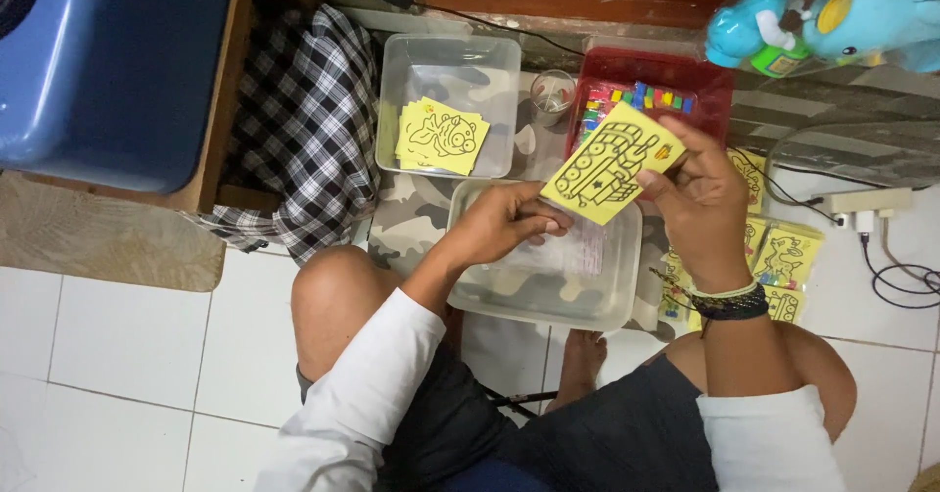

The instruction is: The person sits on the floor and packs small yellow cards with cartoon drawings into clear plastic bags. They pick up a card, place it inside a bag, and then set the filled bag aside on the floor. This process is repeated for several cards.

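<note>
Two hands (607,213), one yellow card (612,175)

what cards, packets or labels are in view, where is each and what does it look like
Yellow card: held up in both hands, square, black line drawing of a tank.
Stack of yellow cards: in the far clear tray, black cartoon animal outline on top.
Clear packets of yellow cards: on the floor past the right hand, flat, glossy.
Paper slip: in the near clear tray, under the left hand, whitish with faint print.
</note>
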